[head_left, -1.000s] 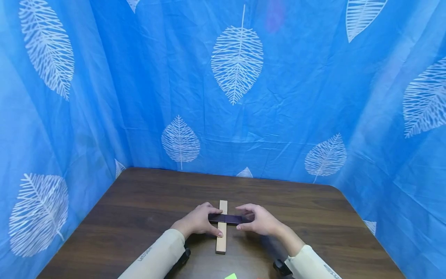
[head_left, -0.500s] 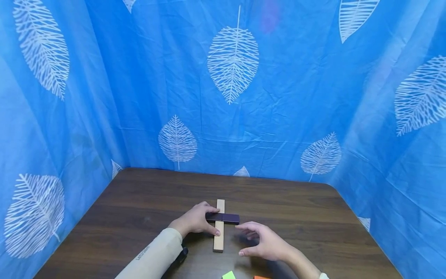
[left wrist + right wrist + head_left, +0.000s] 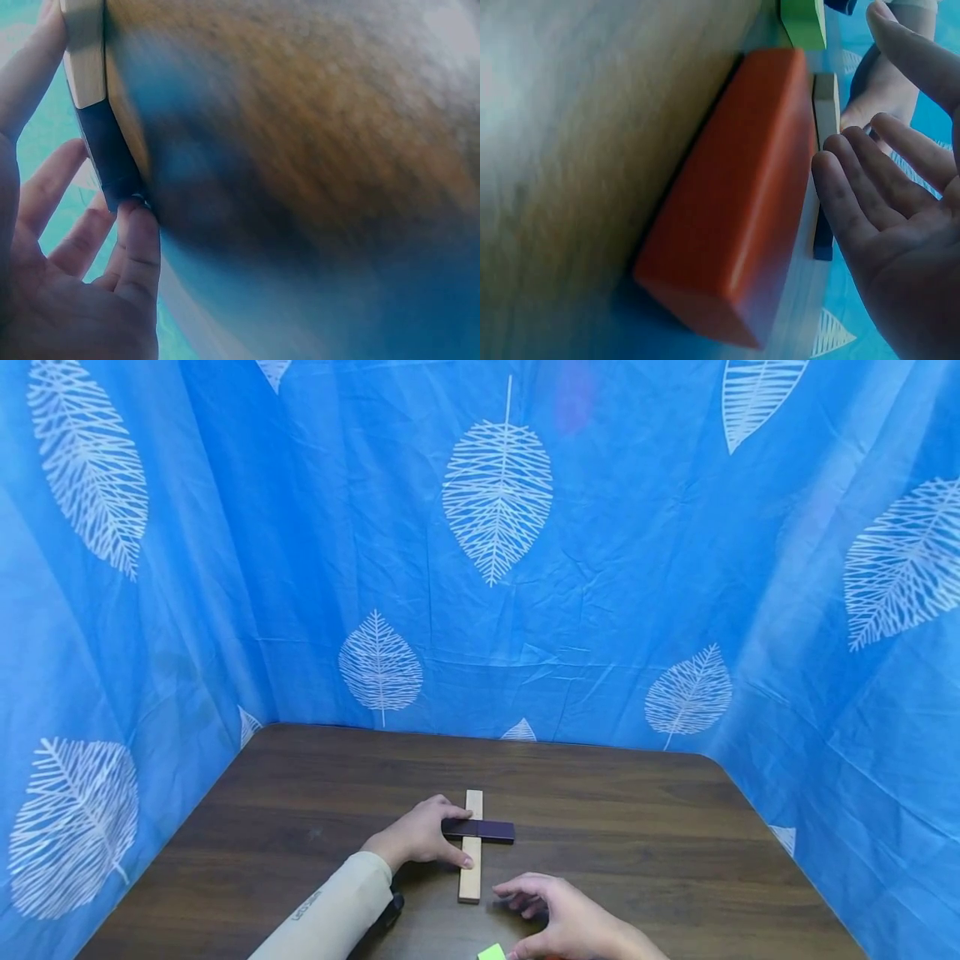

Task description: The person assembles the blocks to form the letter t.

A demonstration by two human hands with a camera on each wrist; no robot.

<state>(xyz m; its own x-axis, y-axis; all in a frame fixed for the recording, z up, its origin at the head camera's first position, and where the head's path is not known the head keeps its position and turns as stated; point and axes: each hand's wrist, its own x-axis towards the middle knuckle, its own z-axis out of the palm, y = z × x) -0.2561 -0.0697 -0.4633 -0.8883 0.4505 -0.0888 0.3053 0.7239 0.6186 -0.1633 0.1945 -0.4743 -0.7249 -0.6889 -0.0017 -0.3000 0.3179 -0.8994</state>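
Several flat blocks make a cross on the table: light wood pieces run lengthwise, dark purple pieces lie crosswise. My left hand rests at the cross's left side, with thumb and index finger spread above and below the dark arm, touching the light wood. In the left wrist view a fingertip touches the end of the dark block. My right hand is apart from the cross, over the near table. In the right wrist view its fingers stretch beside an orange block, with no grip on it.
A lime-green block lies at the near edge of the head view, left of my right thumb. The dark wooden table is bordered by blue curtains with white leaf prints at the back and both sides.
My right hand has left the right end of the dark arm and moved back towards me, near the orange and green blocks. My left hand has stayed at the cross.
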